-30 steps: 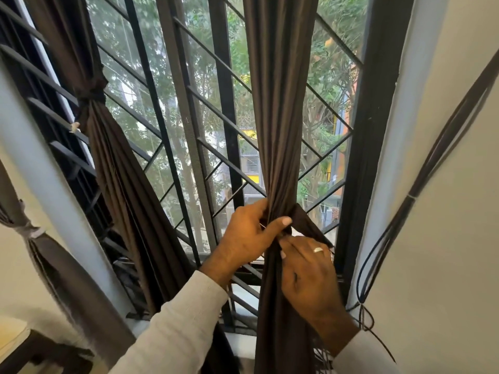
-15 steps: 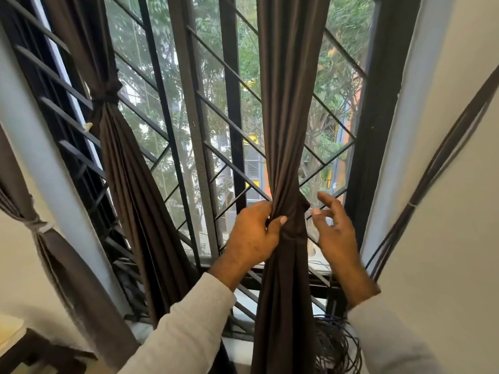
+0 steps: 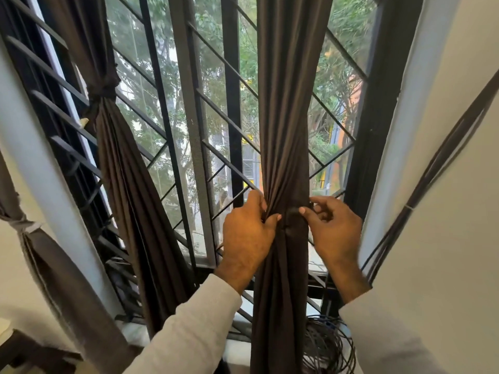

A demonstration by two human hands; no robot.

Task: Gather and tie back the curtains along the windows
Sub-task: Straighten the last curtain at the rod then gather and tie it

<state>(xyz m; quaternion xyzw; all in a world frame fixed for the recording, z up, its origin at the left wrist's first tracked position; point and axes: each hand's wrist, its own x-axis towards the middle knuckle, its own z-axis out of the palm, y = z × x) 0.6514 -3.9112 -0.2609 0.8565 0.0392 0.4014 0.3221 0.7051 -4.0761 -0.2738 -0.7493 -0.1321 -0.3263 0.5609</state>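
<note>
A dark brown curtain (image 3: 289, 103) hangs gathered in front of the barred window. My left hand (image 3: 248, 233) grips its bunched folds from the left at waist height. My right hand (image 3: 332, 228) is at the right side of the same bunch, its thumb and forefinger pinching a dark tie band (image 3: 295, 214) wrapped round the fabric. A second brown curtain (image 3: 121, 157) to the left is tied with a knot (image 3: 104, 85) high up. A third curtain (image 3: 54, 265) at the far left is bound with a pale tie (image 3: 24, 225).
Black window bars (image 3: 232, 103) and a grey frame post (image 3: 191, 130) stand behind the curtains. A coil of dark cable (image 3: 329, 344) lies on the sill at the lower right. Cables (image 3: 432, 171) run up the white right wall. A dark table corner (image 3: 24, 352) is at the lower left.
My right hand has come back from open beside the curtain to pinch the band at the bunch. The left hand keeps its grip; the view has shifted slightly.
</note>
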